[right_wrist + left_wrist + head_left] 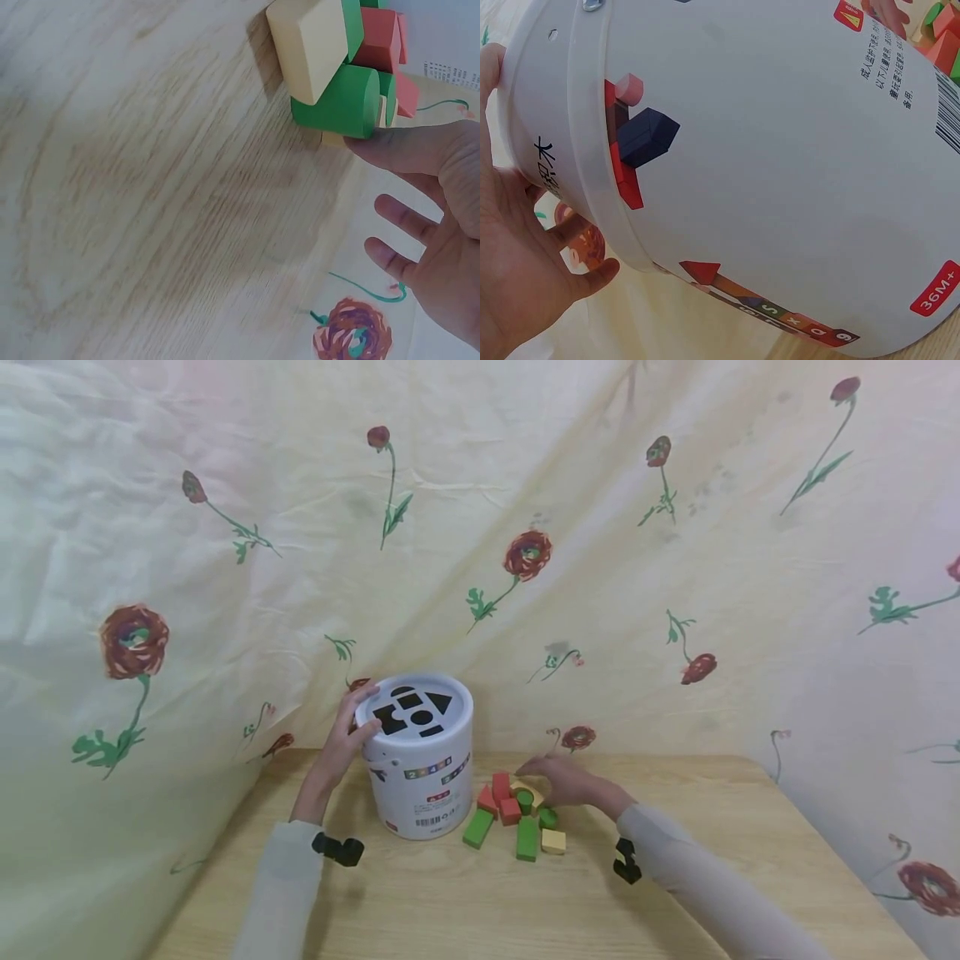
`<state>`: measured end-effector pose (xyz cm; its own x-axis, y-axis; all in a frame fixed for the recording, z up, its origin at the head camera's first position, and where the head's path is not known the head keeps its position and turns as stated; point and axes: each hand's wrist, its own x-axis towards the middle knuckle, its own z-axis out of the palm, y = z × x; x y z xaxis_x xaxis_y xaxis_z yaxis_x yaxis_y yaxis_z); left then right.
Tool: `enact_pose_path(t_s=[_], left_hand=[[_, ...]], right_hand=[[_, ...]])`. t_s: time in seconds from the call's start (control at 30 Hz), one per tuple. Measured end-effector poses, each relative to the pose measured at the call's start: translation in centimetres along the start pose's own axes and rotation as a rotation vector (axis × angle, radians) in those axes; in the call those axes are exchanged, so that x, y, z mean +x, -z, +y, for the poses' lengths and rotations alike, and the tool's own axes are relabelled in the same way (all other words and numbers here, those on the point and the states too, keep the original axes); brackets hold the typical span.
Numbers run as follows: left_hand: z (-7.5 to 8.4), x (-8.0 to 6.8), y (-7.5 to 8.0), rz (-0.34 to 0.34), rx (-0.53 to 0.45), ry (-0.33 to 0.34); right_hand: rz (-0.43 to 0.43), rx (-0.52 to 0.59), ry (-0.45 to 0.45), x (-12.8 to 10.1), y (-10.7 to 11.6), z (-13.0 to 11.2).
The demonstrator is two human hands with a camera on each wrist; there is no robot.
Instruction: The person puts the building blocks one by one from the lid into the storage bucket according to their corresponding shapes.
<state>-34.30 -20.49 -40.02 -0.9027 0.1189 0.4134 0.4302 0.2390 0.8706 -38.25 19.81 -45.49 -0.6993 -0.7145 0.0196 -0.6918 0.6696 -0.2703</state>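
A white bucket point(420, 785) stands upright toward the back left of the table, its lid point(442, 722) cut with black shape holes. My left hand point(345, 747) holds the bucket's rim from the left, thumb over the lid's edge; some of its fingers hang loose in the left wrist view. Right of the bucket lies a cluster of blocks: red blocks point(501, 787), green blocks point(527, 839) and a yellow block point(553, 842). My right hand point(566, 778) reaches over the cluster's back. Its thumb touches near a green cylinder point(337, 103), other fingers apart; the index fingertip is hidden.
The wooden table point(465, 910) reaches back to a cream flowered cloth point(450, 593), which hangs close behind the bucket and along the left and right sides. A handle point(382, 762) hangs against the bucket's side.
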Motion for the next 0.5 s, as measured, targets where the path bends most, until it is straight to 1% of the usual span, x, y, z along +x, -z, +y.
enact_pose_path(t_s=[0.1,0.2,0.5], left_hand=[[-0.09,0.07,-0.04,-0.002,-0.006,0.0],[-0.2,0.14,-0.08,0.0,-0.011,0.004],[-0.19,0.12,-0.08,0.01,-0.002,0.017]], right_hand=[[-0.035,0.014,-0.021,0.28,-0.11,-0.08],[-0.052,0.046,-0.05,0.44,-0.14,-0.08],[-0.042,0.091,-0.091,0.09,0.15,0.78]])
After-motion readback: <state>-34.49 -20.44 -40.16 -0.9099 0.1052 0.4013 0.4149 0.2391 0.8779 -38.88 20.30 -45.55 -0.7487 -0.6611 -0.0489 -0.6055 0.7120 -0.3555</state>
